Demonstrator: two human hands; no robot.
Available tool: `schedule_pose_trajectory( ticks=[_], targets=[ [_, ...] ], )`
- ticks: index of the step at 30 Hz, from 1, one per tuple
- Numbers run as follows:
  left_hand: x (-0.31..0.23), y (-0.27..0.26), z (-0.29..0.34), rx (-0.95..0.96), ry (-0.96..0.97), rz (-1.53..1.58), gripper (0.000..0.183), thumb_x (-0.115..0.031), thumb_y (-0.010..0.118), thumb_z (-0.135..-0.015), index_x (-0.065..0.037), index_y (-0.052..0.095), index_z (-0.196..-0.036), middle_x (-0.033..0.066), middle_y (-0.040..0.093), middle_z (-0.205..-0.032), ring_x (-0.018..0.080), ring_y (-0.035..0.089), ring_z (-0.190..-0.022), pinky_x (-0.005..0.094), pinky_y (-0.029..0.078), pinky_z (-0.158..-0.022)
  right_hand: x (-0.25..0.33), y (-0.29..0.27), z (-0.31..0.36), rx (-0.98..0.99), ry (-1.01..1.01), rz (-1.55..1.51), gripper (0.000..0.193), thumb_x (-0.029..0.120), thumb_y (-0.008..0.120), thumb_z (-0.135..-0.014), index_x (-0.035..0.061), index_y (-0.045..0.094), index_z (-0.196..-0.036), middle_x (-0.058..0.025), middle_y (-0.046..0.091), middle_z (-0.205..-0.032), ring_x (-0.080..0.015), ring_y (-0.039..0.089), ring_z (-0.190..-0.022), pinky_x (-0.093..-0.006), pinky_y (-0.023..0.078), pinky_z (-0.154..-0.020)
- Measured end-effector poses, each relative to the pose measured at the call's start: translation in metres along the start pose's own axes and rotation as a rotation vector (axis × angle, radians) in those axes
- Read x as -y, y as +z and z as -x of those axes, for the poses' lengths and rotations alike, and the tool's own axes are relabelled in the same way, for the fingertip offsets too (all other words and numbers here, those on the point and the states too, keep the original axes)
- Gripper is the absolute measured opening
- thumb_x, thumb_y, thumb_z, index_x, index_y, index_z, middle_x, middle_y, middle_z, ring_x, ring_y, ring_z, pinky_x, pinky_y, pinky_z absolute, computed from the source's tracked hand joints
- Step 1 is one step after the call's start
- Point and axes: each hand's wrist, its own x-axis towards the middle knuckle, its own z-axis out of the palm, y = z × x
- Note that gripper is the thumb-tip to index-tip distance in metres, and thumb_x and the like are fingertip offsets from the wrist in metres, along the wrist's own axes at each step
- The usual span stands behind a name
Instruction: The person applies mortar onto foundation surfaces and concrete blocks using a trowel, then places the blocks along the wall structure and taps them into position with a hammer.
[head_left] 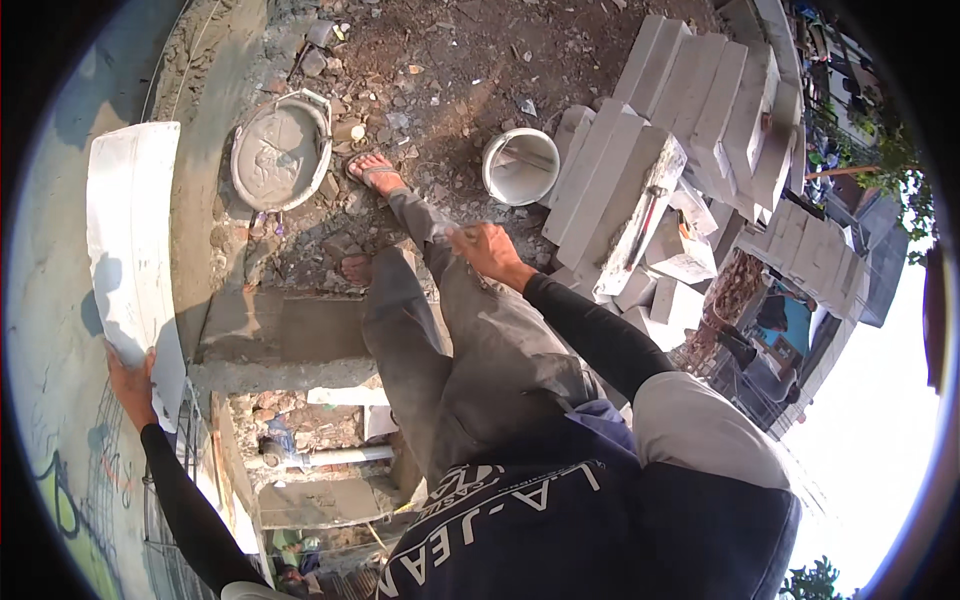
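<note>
Nearest, your dark shirt (570,525) fills the bottom centre of the frame, with your grey trousers (510,345) above it. Your right hand (490,252), at the centre, is curled against the trouser leg near the knee; you cannot tell from here whether its fingers pinch cloth or something small. At the left edge, your left hand (132,385) grips the lower end of a long white block (135,220), thumb and fingers set apart on it. That block stands lengthwise up the left of the frame, beside the wall (50,300). At lower left, a white pipe (345,457) crosses an opening between your left arm and your legs. Farther off, at upper left, 1 round tub (272,150) holds grey wet mix, near your sandalled foot (375,172). At upper centre stands 1 white bucket (520,167), just beside stacked pale blocks (690,90) at upper right.
</note>
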Motion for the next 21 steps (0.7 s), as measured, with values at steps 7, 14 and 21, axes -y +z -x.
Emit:
schedule_pose_trajectory(
  ticks=[7,14,21],
  targets=[
    [0.013,-0.025,0.004,0.066,-0.021,0.048,0.107,-0.017,0.088,-0.068,0.004,0.030,-0.155,0.0281,0.047,-0.151,0.0358,0.051,-0.137,0.0382,0.039,-0.115,-0.307,-0.160,0.058,-0.577,0.478,0.174,0.056,0.049,0.056,-0.099,0.0057,0.059,-0.135,-0.0228,0.072,-0.107,-0.0344,0.069,-0.103,-0.0421,0.052,-0.091],
    [-0.014,-0.025,0.023,0.034,-0.074,0.114,0.114,-0.019,0.094,-0.064,0.007,0.029,-0.154,0.0265,0.052,-0.146,0.0305,0.053,-0.135,0.0375,0.042,-0.112,-0.622,-0.277,0.045,-0.564,0.509,-0.294,0.084,0.057,0.057,-0.098,-0.0063,0.040,-0.150,-0.0193,0.056,-0.143,-0.0297,0.054,-0.129,-0.0388,0.038,-0.112],
    [-0.026,-0.038,-0.003,0.181,-0.062,0.171,0.111,-0.024,0.091,-0.072,0.008,0.025,-0.155,0.0275,0.054,-0.144,0.0273,0.055,-0.131,0.0359,0.043,-0.110,-0.657,-0.252,0.025,-0.606,0.596,-0.243,0.081,0.065,0.051,-0.097,0.0012,0.045,-0.147,-0.0204,0.062,-0.132,-0.0331,0.058,-0.124,-0.0450,0.048,-0.098]
  ],
)
